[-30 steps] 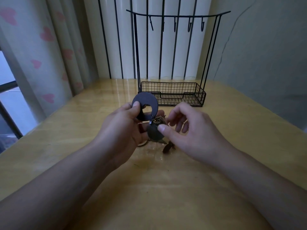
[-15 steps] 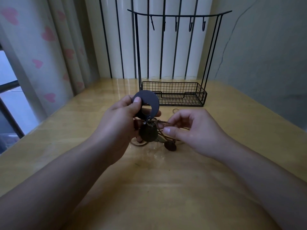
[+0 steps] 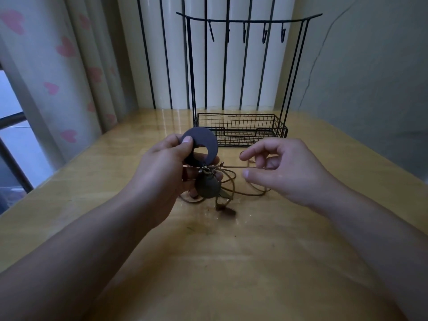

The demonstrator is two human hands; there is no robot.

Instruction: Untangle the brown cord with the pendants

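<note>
- Left hand fingers pinch a dark ring pendant above mid-surface.
- Right hand fingers, curled, hold the brown cord; loops trail just before the wire basket.

A black wire rack stands at the far side of the glossy wooden table, its mesh basket low and 5 hooks on the top bar. Heart-printed curtains hang at the left, beside a window.
</note>
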